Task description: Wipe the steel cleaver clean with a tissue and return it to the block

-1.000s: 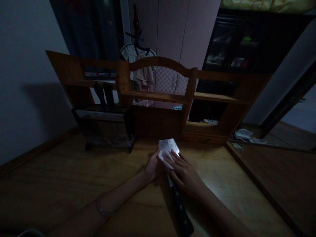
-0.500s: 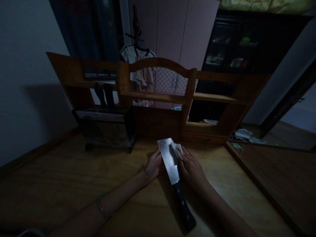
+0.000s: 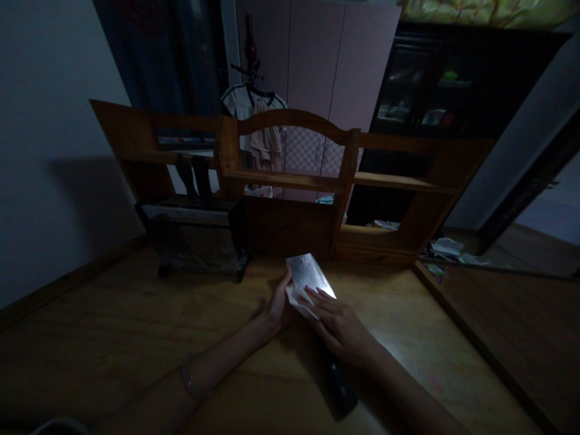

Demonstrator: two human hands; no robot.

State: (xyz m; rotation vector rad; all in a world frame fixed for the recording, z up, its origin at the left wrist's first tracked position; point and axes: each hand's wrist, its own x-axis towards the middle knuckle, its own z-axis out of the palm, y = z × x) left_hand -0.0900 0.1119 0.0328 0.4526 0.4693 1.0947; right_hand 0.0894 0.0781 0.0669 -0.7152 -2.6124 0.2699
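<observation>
A cleaver with a broad shiny blade (image 3: 309, 270) and a black handle (image 3: 339, 383) is held over the wooden table, its handle pointing toward me. My left hand (image 3: 278, 305) grips the blade from its left side, thumb at the edge and the other fingers hidden beneath. Across the blade's lower part lies my right hand (image 3: 338, 320), fingers pressing a white tissue (image 3: 299, 300) flat against the metal. Part of the blade and the start of the handle are covered by that hand.
A knife block (image 3: 194, 235) with two black-handled knives stands at the table's back left. Behind it runs a wooden shelf rack (image 3: 290, 178). A raised wooden edge (image 3: 471, 338) borders the table's right side, with plastic bags (image 3: 448, 248) beyond it.
My right hand has slid with the tissue from the blade's right edge across to its left and lower part. My left hand keeps its hold on the blade.
</observation>
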